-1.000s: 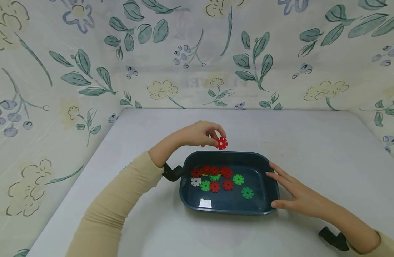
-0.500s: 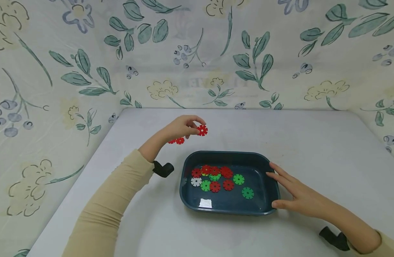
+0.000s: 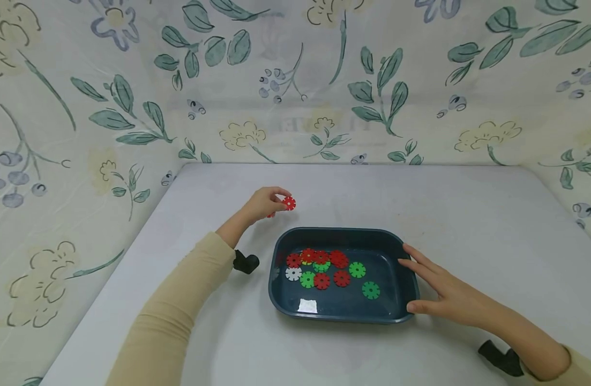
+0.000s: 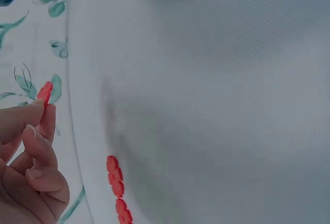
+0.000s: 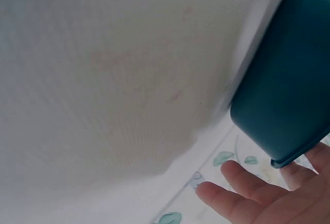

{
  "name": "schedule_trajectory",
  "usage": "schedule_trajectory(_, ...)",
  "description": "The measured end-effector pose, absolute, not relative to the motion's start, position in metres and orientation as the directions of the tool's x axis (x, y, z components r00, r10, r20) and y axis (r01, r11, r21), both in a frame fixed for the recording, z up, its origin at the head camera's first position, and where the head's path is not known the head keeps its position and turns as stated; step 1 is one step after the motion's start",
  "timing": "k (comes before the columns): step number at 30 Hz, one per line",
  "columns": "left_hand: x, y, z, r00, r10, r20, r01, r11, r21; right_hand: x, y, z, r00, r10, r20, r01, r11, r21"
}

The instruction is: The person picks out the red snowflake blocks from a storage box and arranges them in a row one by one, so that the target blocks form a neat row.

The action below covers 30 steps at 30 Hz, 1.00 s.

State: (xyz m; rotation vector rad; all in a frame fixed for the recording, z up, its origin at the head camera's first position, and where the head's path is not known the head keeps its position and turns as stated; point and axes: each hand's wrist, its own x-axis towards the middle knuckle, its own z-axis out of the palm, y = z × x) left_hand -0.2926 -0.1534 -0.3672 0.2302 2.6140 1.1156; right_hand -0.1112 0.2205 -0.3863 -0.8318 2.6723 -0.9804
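Note:
My left hand pinches a red notched plastic disc between thumb and fingertips, beyond the tray's far left corner. In the left wrist view that red disc is edge-on, above the table. More red discs lie in a line on the table near this hand; in the head view the hand mostly covers them. On the right, my right hand rests at the end of a dark blue tray, fingers extended and touching its rim. Inside are several red discs, green discs and a white disc.
The white table extends around the tray and meets a floral-patterned backdrop at the back and sides. Black wrist mounts stick out from both forearms, the left one near the tray's left end.
My left hand has carried the red disc leftward from above the tray's far rim, then lowered a little over the table. The right hand and tray have stayed in place.

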Motion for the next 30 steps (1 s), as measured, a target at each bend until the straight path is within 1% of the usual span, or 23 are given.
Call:
schedule_trajectory(5, -0.296, -0.156, -0.383, -0.955, 0.196, -0.223, -0.024, 0.698, 0.716, -0.111, 0.220, -0.387, -0.830, -0.557, 0.030, -0.445, 0.629, -0.638)
schedule_trajectory(9, -0.295, -0.156, -0.391, -0.957, 0.176, -0.231, -0.031, 0.727, 0.686, -0.111, 0.220, -0.387, -0.831, -0.555, 0.030, -0.444, 0.631, -0.636)
schedule_trajectory(19, -0.293, -0.156, -0.401, -0.970, 0.191, -0.150, 0.061, 0.791, 0.609, -0.111, 0.220, -0.387, -0.832, -0.553, 0.039, -0.451, 0.635, -0.627)
schedule_trajectory(30, -0.292, -0.157, -0.402, -0.968, 0.184, -0.168, 0.080, 0.868, 0.490, -0.111, 0.220, -0.387, -0.832, -0.554, 0.038, -0.450, 0.632, -0.631)
